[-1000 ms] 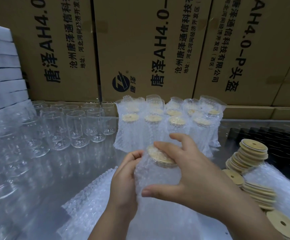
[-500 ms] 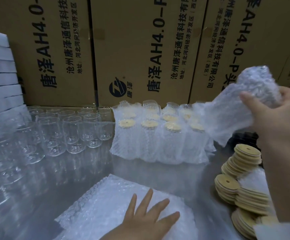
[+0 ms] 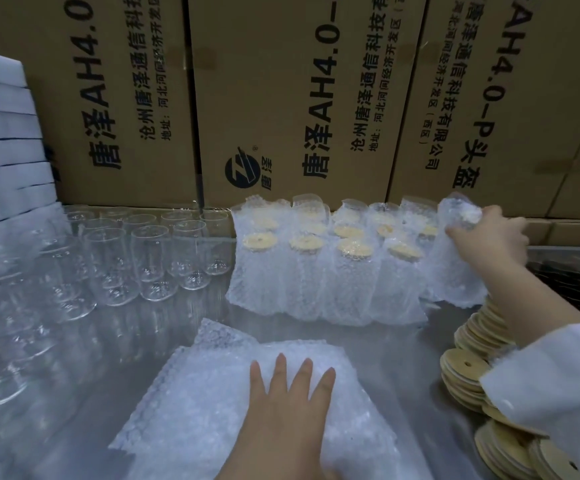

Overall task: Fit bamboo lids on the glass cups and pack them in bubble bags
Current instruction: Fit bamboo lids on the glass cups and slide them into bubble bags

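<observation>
- Lowered since half a second ago, the wrapped cup is no longer up in the air; it now sits at the right end of the packed row, touching it.
- Left of the packed row, many bare cups stand with no lids and no bags. That is the work left, and it looks like the larger share.
- Just in front of the packed row, the left hand lies flat with straight, spread fingers on the pile of empty bubble bags. It presses and grips nothing.
- In the packed row itself, a dozen or so cups are done, lidded and bagged, and stand upright.
- At the packed row's right end, the right hand grips the top of the wrapped cup, fingers curled over the bag's mouth. Its base seems to reach the table, not yet let go.
- Right of and in front of the packed row, loose bamboo lids are stacked, partly under the sleeve, ready for the next cups.
</observation>
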